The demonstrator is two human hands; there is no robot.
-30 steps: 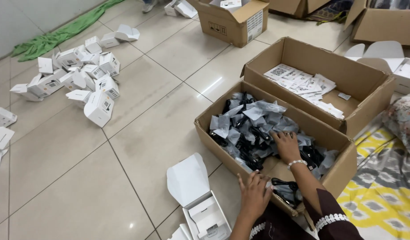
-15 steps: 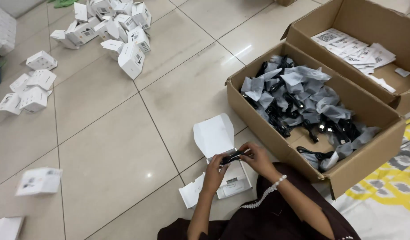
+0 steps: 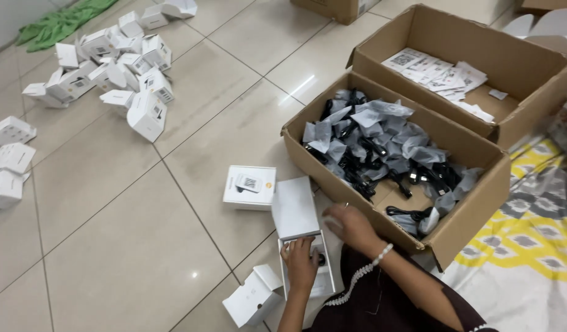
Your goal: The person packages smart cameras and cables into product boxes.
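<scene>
The open white box (image 3: 305,246) lies on the near floor, lid raised; the left hand (image 3: 300,265) presses a small dark item into it, its grip curled; the right hand (image 3: 351,226) rests spread just right; a cardboard box of cables (image 3: 388,154) stands beyond.

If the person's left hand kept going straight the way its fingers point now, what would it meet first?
The left hand rests in the open white box, fingers pointing up-frame. Straight ahead it would probably meet that box's raised lid first; past that lies the closed white box. Depth is hard to judge.
</scene>
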